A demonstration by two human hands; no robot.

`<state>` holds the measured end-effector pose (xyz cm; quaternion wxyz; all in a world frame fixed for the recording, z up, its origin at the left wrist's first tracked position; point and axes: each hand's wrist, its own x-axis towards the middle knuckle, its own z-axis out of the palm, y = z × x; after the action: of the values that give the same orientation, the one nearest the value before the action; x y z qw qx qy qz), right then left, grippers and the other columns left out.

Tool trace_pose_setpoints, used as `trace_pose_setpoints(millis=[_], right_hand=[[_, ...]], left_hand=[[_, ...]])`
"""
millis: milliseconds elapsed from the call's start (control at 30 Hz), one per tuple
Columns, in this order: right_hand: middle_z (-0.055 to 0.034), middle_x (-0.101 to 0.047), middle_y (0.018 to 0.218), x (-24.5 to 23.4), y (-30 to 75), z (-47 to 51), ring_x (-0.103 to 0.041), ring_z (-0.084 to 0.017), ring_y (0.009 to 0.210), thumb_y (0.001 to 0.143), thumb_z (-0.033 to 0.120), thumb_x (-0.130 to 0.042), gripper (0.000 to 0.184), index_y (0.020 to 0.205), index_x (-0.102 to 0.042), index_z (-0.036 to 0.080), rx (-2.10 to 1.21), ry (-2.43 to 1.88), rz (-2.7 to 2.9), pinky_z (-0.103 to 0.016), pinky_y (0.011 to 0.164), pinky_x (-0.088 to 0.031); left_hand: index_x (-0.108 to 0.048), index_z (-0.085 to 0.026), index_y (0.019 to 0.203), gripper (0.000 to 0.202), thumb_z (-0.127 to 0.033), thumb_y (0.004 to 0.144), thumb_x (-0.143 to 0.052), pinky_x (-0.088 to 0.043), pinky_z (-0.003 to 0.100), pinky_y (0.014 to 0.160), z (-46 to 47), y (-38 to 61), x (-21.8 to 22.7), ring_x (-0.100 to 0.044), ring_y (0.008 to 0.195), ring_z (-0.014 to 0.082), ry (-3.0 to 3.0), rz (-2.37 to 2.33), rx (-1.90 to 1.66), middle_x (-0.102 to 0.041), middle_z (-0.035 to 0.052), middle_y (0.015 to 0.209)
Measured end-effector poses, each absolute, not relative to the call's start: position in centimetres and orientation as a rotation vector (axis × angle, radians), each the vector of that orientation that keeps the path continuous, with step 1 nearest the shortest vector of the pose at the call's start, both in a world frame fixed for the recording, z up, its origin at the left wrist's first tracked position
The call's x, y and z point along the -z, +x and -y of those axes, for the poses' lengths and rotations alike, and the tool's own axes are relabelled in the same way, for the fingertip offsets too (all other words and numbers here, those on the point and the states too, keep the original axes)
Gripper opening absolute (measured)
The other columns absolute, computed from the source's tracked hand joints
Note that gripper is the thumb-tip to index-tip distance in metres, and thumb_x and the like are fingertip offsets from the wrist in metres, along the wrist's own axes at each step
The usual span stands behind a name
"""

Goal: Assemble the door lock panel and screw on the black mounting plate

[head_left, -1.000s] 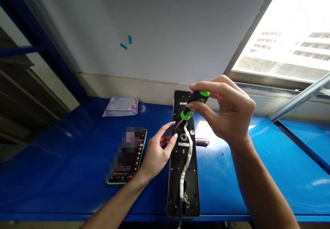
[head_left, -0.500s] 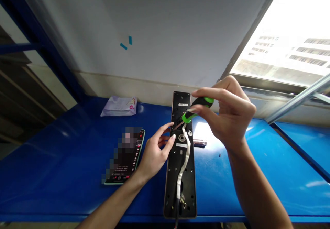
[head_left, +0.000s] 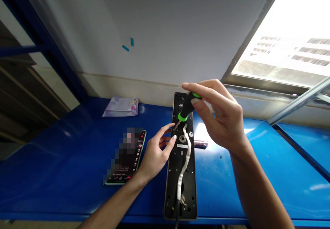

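A long black door lock panel (head_left: 175, 181) lies lengthwise on the blue table, with a white-wrapped cable (head_left: 182, 174) running down its face. My right hand (head_left: 223, 117) grips a screwdriver (head_left: 186, 108) with a black and green handle between thumb and fingers. The screwdriver is tilted, its thin shaft pointing down and left to the panel's upper left part. Along the panel's left edge, my left hand (head_left: 157, 153) steadies it, thumb and index fingertips resting on either side of the screwdriver tip. The other left fingers are curled and partly hidden.
A phone (head_left: 126, 160) with its screen lit lies left of the panel. Behind it sits a light purple packet (head_left: 121, 107). A dark, shiny narrow item (head_left: 201, 144) lies right of the panel, and a tiny screw-like piece (head_left: 221, 156) farther right. A wall closes off the back.
My right hand has moved left and turned, bringing the screwdriver handle more upright. The shaft still points at the same part of the panel. My left hand has hardly moved.
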<state>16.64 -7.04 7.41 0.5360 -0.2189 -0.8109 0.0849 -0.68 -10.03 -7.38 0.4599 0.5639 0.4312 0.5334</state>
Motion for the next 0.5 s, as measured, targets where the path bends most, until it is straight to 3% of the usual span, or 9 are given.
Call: trace_pose_setpoints(millis=[100,333,500], right_hand=[[-0.0055,-0.072,0.135,-7.5,16.9,7.2,-0.072,-0.022,0.118,0.103,0.014,-0.055,0.047,0.145,-0.064,0.032,-0.467,-0.421,2.024,-0.042,0.095,-0.066],[-0.0038,-0.079,0.112,-7.3,15.6,7.5,-0.076,-0.017,0.095,0.097,0.022,-0.072,0.030,0.126,-0.075,0.027,-0.197,-0.433,2.031,-0.031,0.084,-0.066],[-0.0013,-0.077,0.122,-7.0,16.7,7.6,-0.078,-0.018,0.105,0.095,0.019,-0.071,0.041,0.134,-0.066,0.028,-0.273,-0.588,1.960,-0.031,0.089,-0.068]], left_hand=[[-0.062,-0.023,0.141,0.048,-0.042,0.099,-0.068,-0.066,0.034,0.091,10.0,-0.7,7.5,-0.078,0.095,0.0209,1.391,-1.059,-1.318,-0.073,0.0100,0.134],[-0.062,-0.023,0.138,0.043,-0.044,0.101,-0.065,-0.063,0.037,0.097,10.0,-0.5,7.9,-0.076,0.108,0.0241,1.426,-1.069,-1.301,-0.070,0.0109,0.140],[-0.055,-0.025,0.146,0.041,-0.038,0.108,-0.051,-0.059,0.041,0.103,10.2,0.2,8.4,-0.071,0.118,0.0250,1.605,-1.260,-1.358,-0.065,0.0114,0.142]])
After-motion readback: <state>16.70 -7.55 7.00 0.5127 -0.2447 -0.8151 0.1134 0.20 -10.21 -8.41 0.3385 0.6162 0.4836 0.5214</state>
